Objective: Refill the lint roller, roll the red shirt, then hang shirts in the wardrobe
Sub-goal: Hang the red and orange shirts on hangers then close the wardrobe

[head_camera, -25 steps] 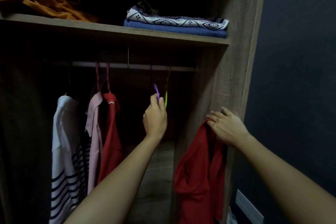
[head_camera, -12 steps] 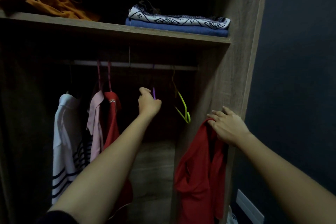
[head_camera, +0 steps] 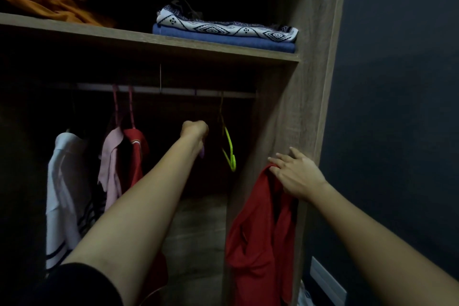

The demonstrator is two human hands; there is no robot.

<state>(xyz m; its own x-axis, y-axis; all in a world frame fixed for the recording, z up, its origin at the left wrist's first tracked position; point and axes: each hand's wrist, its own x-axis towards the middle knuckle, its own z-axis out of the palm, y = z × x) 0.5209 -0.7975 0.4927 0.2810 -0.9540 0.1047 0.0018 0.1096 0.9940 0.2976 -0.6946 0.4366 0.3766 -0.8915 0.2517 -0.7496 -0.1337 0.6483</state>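
Note:
A red shirt hangs limp against the wardrobe's right side panel, and my right hand pinches its top edge there. Deep inside the wardrobe my left hand is curled around a purple hanger, whose tip shows just below my wrist. To its right an empty yellow-green hanger dangles from the rail. At the left of the rail hang a white striped shirt, a pink shirt and another red shirt.
The shelf above the rail carries a folded patterned cloth on a blue one and a crumpled orange garment. A dark wall stands right of the wardrobe. A white object lies low by that wall.
My left hand has reached further into the wardrobe and closed on the purple hanger. The yellow-green hanger swung free to the right. My right hand stays on the red shirt.

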